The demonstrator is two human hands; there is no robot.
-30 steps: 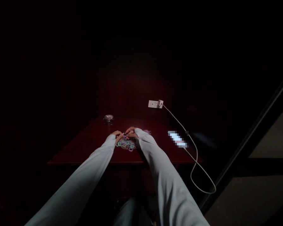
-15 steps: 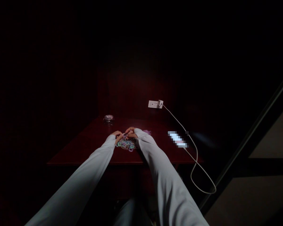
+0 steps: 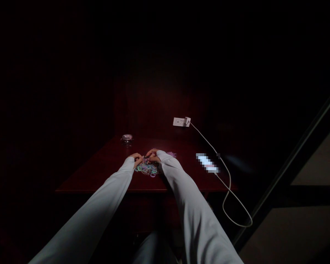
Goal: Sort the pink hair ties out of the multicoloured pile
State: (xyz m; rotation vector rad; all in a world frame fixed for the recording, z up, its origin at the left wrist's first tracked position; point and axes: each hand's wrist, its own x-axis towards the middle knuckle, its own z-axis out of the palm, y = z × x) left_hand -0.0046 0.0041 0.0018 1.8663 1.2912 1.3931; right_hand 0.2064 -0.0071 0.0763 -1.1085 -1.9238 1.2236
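Little has changed in the last second: our left hand (image 3: 137, 159) and right hand (image 3: 154, 155) keep nearly the same place, the left fingertips perhaps drawn back slightly from the right ones, so the handling seems centred on one spot. Both are bent at the far edge of a loose pile of small, thin pastel loops (image 3: 147, 169) on the dark red, glossy tabletop (image 3: 99, 174). We cannot tell whether either grip is closed on a loop; the fingers are too small and dim. A purple cluster of similar loops (image 3: 172, 154) lies just beyond our right wrist, apart from the pile.
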